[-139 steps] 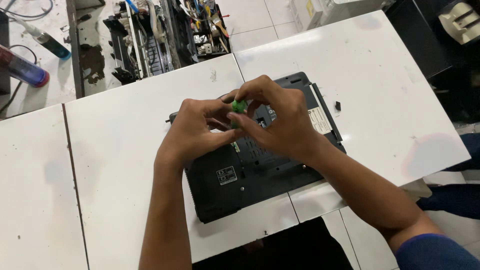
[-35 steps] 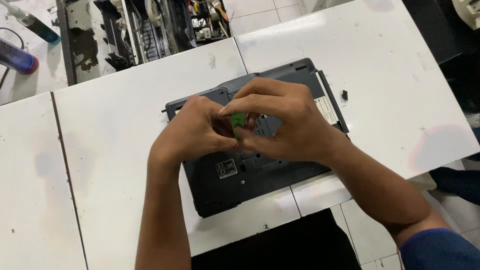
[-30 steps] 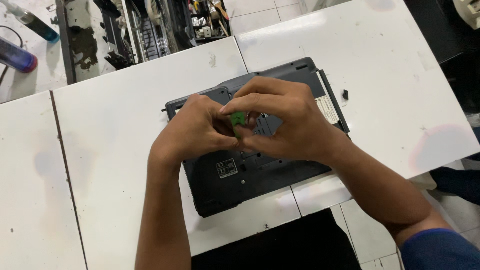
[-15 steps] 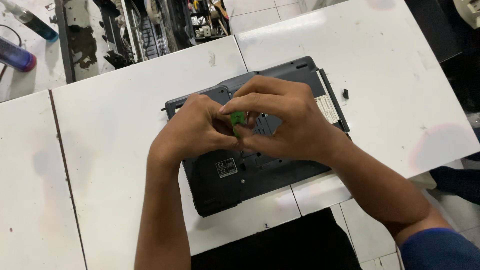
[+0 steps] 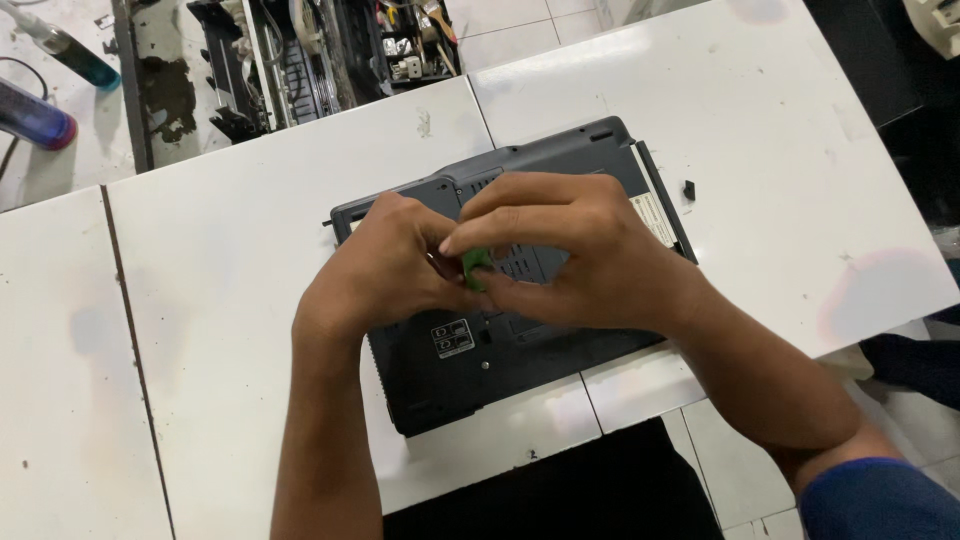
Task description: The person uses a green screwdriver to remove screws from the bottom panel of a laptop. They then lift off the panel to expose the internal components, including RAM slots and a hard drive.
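A dark gap between panels lies at the near edge of the white worktop, below the forearms. On the worktop, a dark grey laptop lies upside down, base panel upward, turned at a slight angle, its near corner overhanging the gap. A white label is fixed to the base near its centre, and a second pale label sits at its right edge. Both hands meet above the middle of the base. The left hand is curled, its fingertips closed against a small green part. The right hand is also curled, thumb and forefinger pinched on the same green part from the right. The part is held between the two hands directly over the laptop base; whether it touches the base cannot be determined. A small black piece lies on the worktop just right of the laptop. At the far left stand a blue-capped bottle and a purple cylinder; dismantled black equipment lies beyond the far edge.
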